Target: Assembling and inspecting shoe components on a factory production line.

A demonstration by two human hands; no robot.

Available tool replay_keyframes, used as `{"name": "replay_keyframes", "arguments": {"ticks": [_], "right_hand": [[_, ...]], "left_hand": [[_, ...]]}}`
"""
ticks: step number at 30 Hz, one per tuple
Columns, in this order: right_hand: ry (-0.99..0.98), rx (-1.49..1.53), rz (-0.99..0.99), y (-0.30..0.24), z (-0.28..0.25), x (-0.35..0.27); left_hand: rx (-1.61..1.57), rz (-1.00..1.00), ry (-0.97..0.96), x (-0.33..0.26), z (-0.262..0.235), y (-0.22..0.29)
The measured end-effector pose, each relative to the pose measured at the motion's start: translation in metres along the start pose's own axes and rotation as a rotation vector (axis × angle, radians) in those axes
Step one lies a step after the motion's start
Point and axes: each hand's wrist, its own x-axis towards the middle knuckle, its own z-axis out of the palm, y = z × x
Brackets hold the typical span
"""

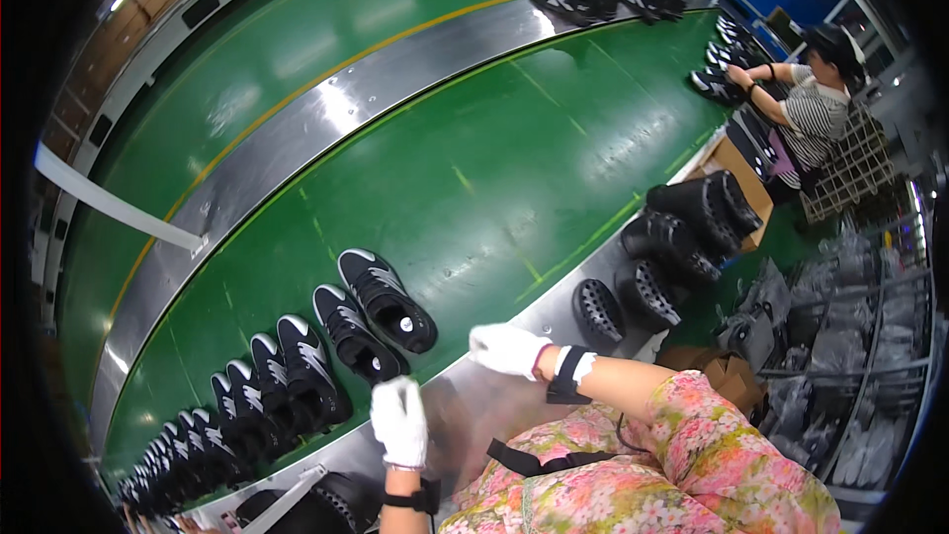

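Observation:
Both my hands wear white gloves. My left hand (400, 422) is just below the heel of a black sneaker (358, 334) with silver-white trim, its fingers curled in and nothing visible in them. Over the metal edge of the belt, my right hand (506, 350) has its fingers folded together, also with nothing visible in them. To the left of it lies a second black sneaker (388, 301), beside the first and apart from the glove. White round stickers show inside both shoes.
More black sneakers (308, 368) line the green belt (474, 188) toward the lower left. Black perforated shoe forms (647, 294) stand on the metal ledge at right, near a cardboard box (741, 173). A co-worker (816, 114) handles shoes at far right. Wrapped items fill a rack (870, 356).

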Motion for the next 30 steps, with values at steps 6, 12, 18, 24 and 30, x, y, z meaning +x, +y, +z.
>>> {"name": "replay_keyframes", "arguments": {"ticks": [6, 12, 18, 24, 30], "right_hand": [[-0.097, -0.255, -0.065, 0.047, 0.01, -0.107], [-0.048, -0.381, 0.129, 0.076, 0.03, -0.159], [0.068, -0.306, 0.154, 0.09, 0.044, -0.153], [0.057, -0.246, 0.23, 0.087, 0.033, -0.146], [0.021, -0.246, 0.182, 0.096, 0.032, -0.143]], "left_hand": [[0.092, -0.22, -0.367, -0.1, 0.028, -0.041], [0.034, -0.303, -0.422, -0.114, 0.038, -0.049], [0.094, -0.277, -0.491, -0.104, 0.039, -0.044], [0.081, -0.319, -0.487, -0.107, 0.044, -0.041], [0.065, -0.289, -0.409, -0.114, 0.05, -0.039]]}}
